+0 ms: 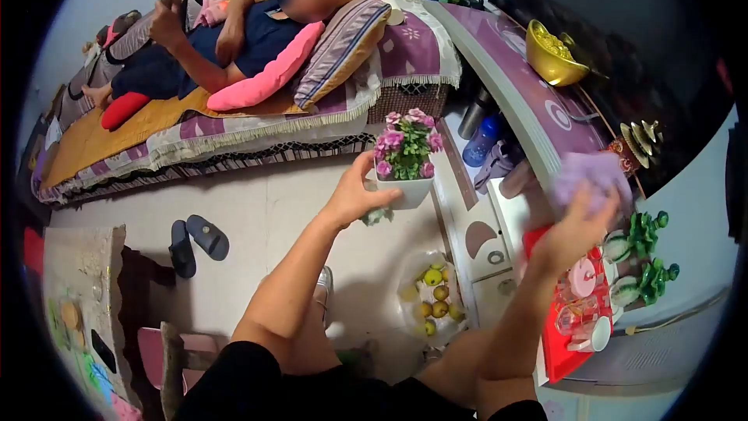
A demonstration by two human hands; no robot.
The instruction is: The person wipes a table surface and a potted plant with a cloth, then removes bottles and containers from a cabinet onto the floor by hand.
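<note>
My left hand (360, 196) grips a white square flowerpot (407, 192) with pink artificial-looking flowers (408, 140) and green leaves. The pot is held up in the air over the floor, upright. Something pale green, partly hidden, shows just below my left hand. To the right, my right hand (583, 226) is closed on a bunched purple cloth (590, 181), slightly blurred, near the front edge of the TV cabinet (518, 82). Below that hand lies a red tray (557, 343) with cups and glasses, partly covered by my forearm.
A person (234, 47) lies on the sofa (257, 140) at the back left. A golden bowl (555, 53) stands on the cabinet before the TV (615, 23). A bag of fruit (433, 296) and slippers (199, 242) are on the floor. Green ornaments (648, 265) stand beside the tray.
</note>
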